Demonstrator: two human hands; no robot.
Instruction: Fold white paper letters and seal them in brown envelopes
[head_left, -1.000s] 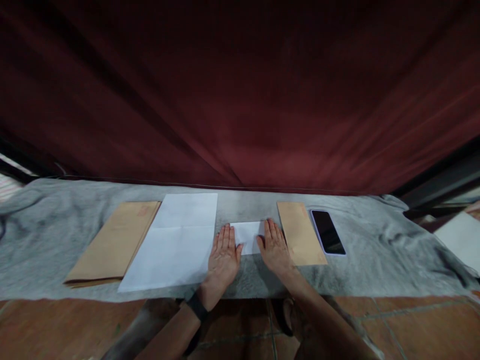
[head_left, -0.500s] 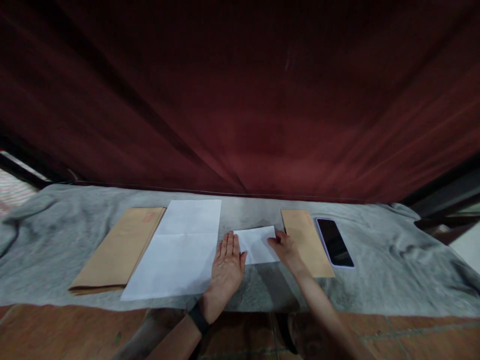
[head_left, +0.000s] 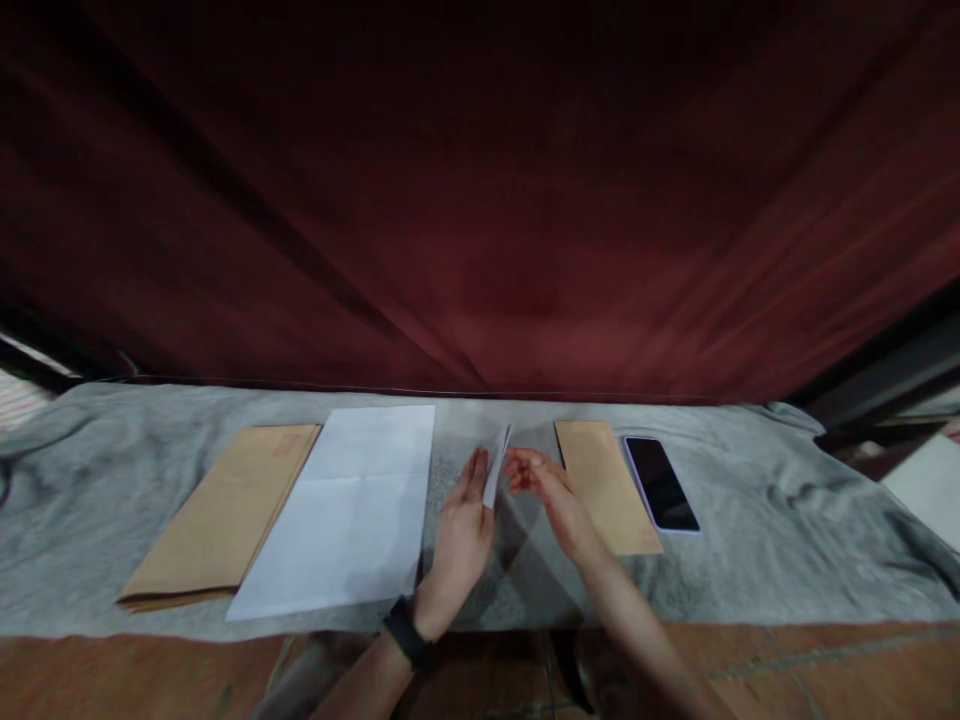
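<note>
A small folded sheet of white paper (head_left: 496,470) stands tilted up on edge between my two hands. My left hand (head_left: 461,535), with a dark band on its wrist, holds the sheet from the left; its thumb is mostly hidden. Just right of the sheet is my right hand (head_left: 544,485), its fingers loosely bent and apart, with nothing seen in them. Left of my hands lies larger white paper (head_left: 349,515) with a crease across it. A brown envelope (head_left: 607,485) lies flat beyond my right hand.
Several brown envelopes (head_left: 225,510) are stacked at the left, beside the white paper. A phone (head_left: 661,484) with a pale purple edge lies at the right. Grey cloth (head_left: 780,530) covers the surface, and a dark red curtain (head_left: 480,250) hangs behind it.
The folded sheet was lying flat under my hands and now stands on edge. My left hand has turned sideways with it. My right hand has come off its right end and moved left.
</note>
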